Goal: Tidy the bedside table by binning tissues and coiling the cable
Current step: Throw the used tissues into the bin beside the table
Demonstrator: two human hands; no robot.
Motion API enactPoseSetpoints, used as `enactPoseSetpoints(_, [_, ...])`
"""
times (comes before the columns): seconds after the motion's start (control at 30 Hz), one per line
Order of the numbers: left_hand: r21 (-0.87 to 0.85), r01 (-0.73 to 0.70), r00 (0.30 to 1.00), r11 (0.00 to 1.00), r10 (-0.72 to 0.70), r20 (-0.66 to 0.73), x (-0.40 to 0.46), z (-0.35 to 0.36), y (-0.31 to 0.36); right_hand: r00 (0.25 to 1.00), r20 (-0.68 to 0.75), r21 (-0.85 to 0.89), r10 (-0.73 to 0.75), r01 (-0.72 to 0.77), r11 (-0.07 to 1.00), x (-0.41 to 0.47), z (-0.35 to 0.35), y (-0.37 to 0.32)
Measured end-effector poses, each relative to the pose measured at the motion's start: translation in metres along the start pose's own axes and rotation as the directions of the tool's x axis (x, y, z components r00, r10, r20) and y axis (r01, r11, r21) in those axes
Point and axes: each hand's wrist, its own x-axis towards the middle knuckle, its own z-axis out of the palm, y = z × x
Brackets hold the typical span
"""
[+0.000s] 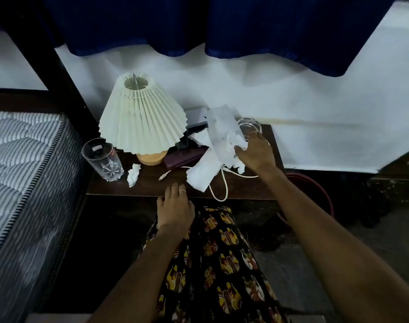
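Note:
On the dark wooden bedside table lie white tissues. My right hand is closed on a long white tissue that rises above the table, blurred. More flat tissue lies under it near the front edge. A small crumpled tissue sits by the drinking glass. A white cable loops over the front edge, its plug end lying loose on the table. My left hand rests at the table's front edge, fingers spread, holding nothing.
A pleated cream lamp stands at the back left, a tall drinking glass beside it. A dark maroon case lies behind the tissues, a glass bowl at the back right. A red bin stands right of the table; a mattress is on the left.

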Motion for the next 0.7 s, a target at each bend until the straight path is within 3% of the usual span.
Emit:
enactPoseSetpoints(0.13, [-0.007, 0.027, 1.000, 1.000, -0.027, -0.004, 0.002, 0.008, -0.004, 0.983, 0.173, 0.000, 0.068, -0.069, 0.998, 0.021, 0.007, -0.002])
enactPoseSetpoints(0.27, [-0.011, 0.027, 1.000, 1.000, -0.027, 0.003, 0.008, 0.008, -0.004, 0.975, 0.215, 0.044, 0.054, -0.065, 0.997, 0.035, 0.018, -0.004])
enactPoseSetpoints(0.37, [-0.016, 0.038, 0.999, 0.999, -0.038, 0.015, 0.010, 0.009, -0.004, 0.978, 0.191, 0.141, 0.082, -0.110, 0.984, 0.044, 0.026, 0.001])
enactPoseSetpoints(0.53, [-0.009, 0.039, 0.999, 0.999, -0.039, 0.024, 0.012, 0.009, -0.001, 0.995, 0.060, 0.518, 0.076, -0.096, 0.850, 0.044, 0.021, 0.006])
enactPoseSetpoints(0.63, [0.002, 0.029, 0.999, 1.000, -0.029, 0.033, 0.011, 0.008, 0.000, 0.991, -0.113, 0.555, 0.066, 0.008, 0.832, 0.040, 0.008, 0.012])
enactPoseSetpoints(0.7, [0.002, 0.026, 0.999, 1.000, -0.026, 0.043, 0.010, 0.008, 0.000, 0.992, -0.114, 0.581, 0.062, 0.016, 0.813, 0.038, 0.000, 0.018])
